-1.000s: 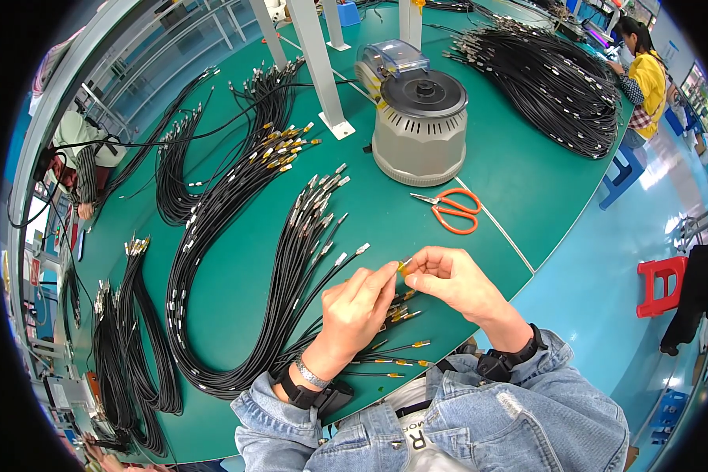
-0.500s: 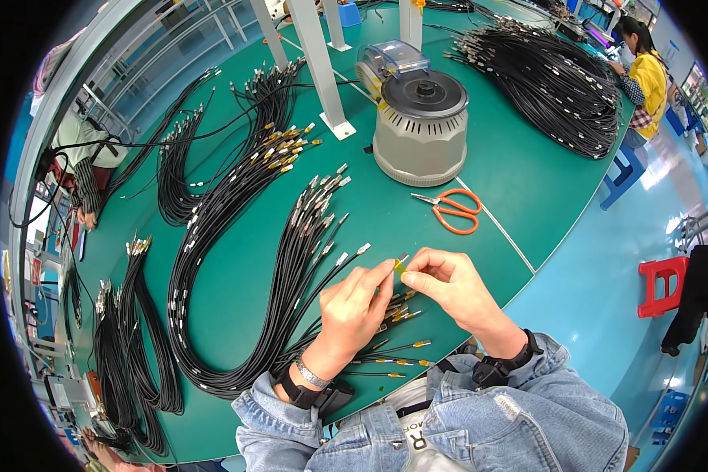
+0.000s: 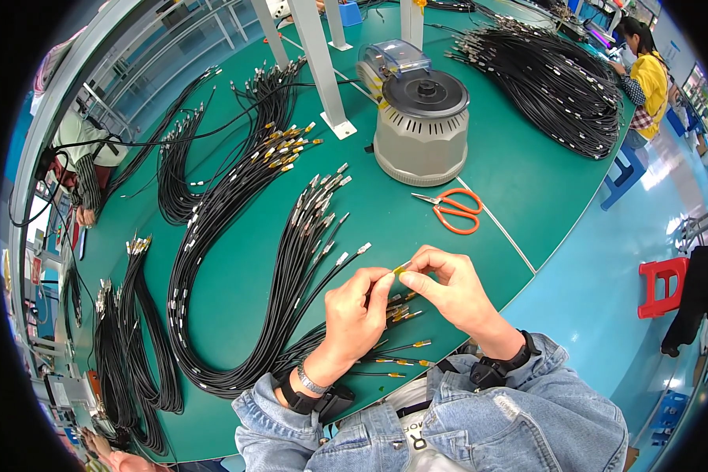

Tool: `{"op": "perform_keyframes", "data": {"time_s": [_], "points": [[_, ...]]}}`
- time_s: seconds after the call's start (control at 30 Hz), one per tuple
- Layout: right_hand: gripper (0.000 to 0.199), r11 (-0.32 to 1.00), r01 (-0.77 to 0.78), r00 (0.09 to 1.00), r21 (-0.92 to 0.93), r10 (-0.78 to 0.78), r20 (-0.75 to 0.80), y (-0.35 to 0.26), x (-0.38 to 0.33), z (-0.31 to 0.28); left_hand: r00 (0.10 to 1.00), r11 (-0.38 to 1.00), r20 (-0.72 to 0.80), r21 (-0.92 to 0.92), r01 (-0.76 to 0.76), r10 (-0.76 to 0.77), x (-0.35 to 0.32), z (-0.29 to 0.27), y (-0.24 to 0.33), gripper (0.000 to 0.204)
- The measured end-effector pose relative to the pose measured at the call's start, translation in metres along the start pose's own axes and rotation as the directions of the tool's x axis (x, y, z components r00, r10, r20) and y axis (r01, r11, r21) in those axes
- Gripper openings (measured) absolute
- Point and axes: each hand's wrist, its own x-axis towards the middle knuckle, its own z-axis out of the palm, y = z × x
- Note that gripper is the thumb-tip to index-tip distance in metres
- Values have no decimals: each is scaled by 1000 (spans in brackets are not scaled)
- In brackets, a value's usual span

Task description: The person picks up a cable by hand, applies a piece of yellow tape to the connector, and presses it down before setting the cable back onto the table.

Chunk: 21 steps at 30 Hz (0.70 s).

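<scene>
My left hand (image 3: 355, 313) and my right hand (image 3: 453, 289) meet above the green table, fingertips pinched close together. Between them shows the metal-tipped end of a cable with a bit of yellow tape (image 3: 400, 270) on it. The left fingers grip the cable end, while the right thumb and forefinger pinch the tape. Most of that cable is hidden behind my left hand. Beneath and beside my hands lie black cables (image 3: 287, 291) in a long curved bundle. Some of their ends by my wrists (image 3: 401, 362) carry yellow tape.
Orange-handled scissors (image 3: 456, 211) lie beyond my right hand. Behind them stands a round grey tape dispenser (image 3: 422, 134), next to a white metal post (image 3: 322, 75). More black cable bundles lie left (image 3: 138, 338) and far right (image 3: 539, 86). A co-worker in yellow (image 3: 649, 90) sits at far right.
My fingers have drawn closer around the cable end, and the yellow tape now shows less. The left fingers have curled more; the right hand has barely moved.
</scene>
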Motion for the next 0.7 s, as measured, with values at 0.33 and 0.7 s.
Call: {"op": "perform_keyframes", "data": {"time_s": [0.33, 0.7], "points": [[11, 999, -12, 1000, 53, 11, 14, 5, 1, 0, 957, 913, 186, -306, 271, -222, -1, -4, -4, 14], [12, 986, 161, 986, -43, -159, 49, 8, 3, -2, 808, 689, 528, -483, 540, -263, 9, -20, -3, 26]]}}
